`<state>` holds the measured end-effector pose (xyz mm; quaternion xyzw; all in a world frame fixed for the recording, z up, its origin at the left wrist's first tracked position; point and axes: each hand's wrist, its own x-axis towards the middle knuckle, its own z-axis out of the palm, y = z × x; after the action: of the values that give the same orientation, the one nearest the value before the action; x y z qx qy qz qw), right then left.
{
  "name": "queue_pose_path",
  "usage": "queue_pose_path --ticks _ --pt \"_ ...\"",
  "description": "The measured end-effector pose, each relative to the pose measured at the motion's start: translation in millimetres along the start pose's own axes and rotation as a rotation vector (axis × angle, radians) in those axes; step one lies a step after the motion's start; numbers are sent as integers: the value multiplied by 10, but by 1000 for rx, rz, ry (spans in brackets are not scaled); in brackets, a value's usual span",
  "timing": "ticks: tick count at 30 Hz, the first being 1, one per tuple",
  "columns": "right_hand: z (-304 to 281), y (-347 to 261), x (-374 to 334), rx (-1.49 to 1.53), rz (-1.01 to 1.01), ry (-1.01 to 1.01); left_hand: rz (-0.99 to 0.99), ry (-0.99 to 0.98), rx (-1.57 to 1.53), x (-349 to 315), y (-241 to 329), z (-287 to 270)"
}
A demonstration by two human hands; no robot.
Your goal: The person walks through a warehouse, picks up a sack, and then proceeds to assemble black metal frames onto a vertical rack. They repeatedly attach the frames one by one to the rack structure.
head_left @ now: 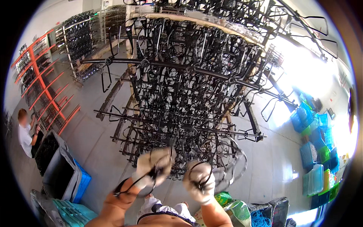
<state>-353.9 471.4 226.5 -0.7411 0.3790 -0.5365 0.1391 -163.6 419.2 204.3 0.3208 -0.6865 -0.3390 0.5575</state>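
Both hands wear whitish gloves and are raised in front of my body, blurred by motion. My left hand (154,163) is closed around a thin black bent wire piece (130,186), whose end stretches back past the wrist. In my right hand (199,181) is a looped black wire piece (196,165), gripped in curled fingers. Just beyond them stands a large rack (181,94) densely hung with similar black bent pieces on several horizontal bars. A smeared grey-black loop (242,162) shows right of my right hand; whether it is held cannot be made out.
An orange rack (41,83) stands at the left, near a person (25,132) in white. Dark-lined bins (62,176) lie at lower left. Blue and green plastic baskets (317,151) line the right side. Bags (238,212) and a box of blue strands (261,217) sit at lower right.
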Motion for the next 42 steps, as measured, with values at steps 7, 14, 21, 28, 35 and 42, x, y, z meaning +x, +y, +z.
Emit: queue_pose_path --ticks 7,14,21,28,35,42 --pt "324 -400 -223 1378 30 -112 -131 -35 -207 -970 299 -161" --pt "-585 376 -620 55 284 567 -218 560 139 -946 -352 -877" --pt "-628 2063 -1005 86 572 497 -458 456 142 -764 -1629 -1143" --pt "-703 2326 -844 242 690 612 -526 550 -279 -777 -2058 -1384" --pt "-566 1982 -1031 411 636 834 -463 450 -343 -797 -2040 -1247" --pt "193 1912 -712 405 641 480 -376 387 -377 -668 -1996 -1219"
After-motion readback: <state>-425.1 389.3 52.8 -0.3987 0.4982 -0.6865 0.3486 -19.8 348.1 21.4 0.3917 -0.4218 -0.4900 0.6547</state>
